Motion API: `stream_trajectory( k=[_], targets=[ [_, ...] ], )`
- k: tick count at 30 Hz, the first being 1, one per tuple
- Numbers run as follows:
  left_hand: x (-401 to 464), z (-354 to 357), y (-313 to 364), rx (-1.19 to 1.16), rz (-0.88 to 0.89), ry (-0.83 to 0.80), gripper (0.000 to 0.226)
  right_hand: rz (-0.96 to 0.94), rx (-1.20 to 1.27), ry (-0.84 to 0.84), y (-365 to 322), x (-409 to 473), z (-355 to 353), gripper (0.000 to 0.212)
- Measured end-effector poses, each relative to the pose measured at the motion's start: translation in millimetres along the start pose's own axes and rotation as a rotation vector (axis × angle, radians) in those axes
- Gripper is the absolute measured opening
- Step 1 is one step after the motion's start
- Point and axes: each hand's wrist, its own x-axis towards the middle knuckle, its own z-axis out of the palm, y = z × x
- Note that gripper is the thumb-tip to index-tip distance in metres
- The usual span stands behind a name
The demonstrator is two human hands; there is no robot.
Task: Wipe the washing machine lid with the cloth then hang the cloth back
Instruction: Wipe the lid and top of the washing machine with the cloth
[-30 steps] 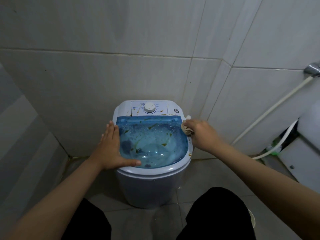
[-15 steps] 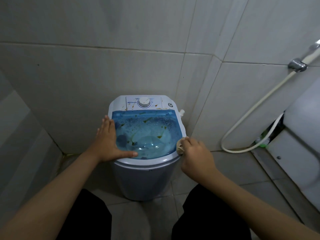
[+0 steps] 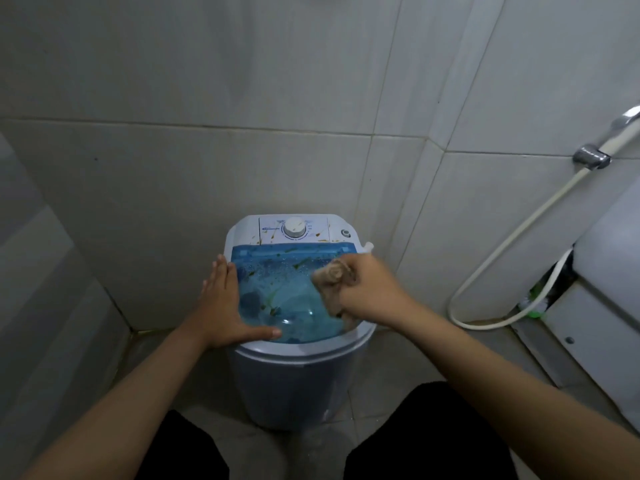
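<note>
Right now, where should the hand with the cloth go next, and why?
Probably sweep the cloth leftward across the blue lid. The right hand holds it bunched at the lid's right side, brown-green smears still mark the middle, and the left hand is pressed flat on the left edge, steadying the machine.

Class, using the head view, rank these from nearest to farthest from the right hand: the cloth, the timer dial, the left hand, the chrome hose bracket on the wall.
From the right hand:
1. Cloth: gripped in it, on the lid's right side.
2. Timer dial: on the control panel behind the lid.
3. Left hand: flat on the lid's left edge.
4. Chrome hose bracket: far right wall.
</note>
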Motion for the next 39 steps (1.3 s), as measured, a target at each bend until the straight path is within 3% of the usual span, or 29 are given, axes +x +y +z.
stream_trajectory(
  k=[2,4,8,15,25,29,33,36,39],
  targets=[
    [-0.8,-1.3,-0.1,-0.020,0.004,0.005,0.162,-0.075,-0.042,0.172,4.1,34.6,-12.7,0.006],
    [-0.2,-2.0,-1.1,-0.030,0.012,0.013,0.162,-0.158,-0.238,0.273,14.5,79.1,-20.7,0.022],
    [2.3,-1.1,-4.3,-0.023,0.017,0.036,0.160,-0.240,-0.518,0.186,29.2,152.4,-21.0,0.046],
    [6.4,1.9,-7.7,0.007,0.011,0.063,0.157,-0.262,-0.900,0.105,52.0,191.7,2.8,0.049],
    [5.2,0.9,-4.6,0.000,0.002,0.045,0.157,-0.347,-1.013,0.063,72.8,138.9,-2.1,0.047],
    [3.4,-0.4,-2.6,0.010,-0.006,0.040,0.157,-0.330,-1.004,-0.057,64.3,124.3,-9.9,0.046],
    [1.9,-1.8,-0.6,0.004,-0.010,0.038,0.157,-0.256,-0.840,-0.224,37.6,138.1,-35.4,0.042],
    [1.6,-0.7,-0.8,-0.002,-0.006,0.045,0.157,-0.313,-0.736,-0.106,17.7,154.3,-36.3,0.032],
    [2.5,0.5,-2.2,0.001,-0.004,0.059,0.157,-0.341,-0.819,0.011,10.7,173.7,-14.2,0.032]
  ],
)
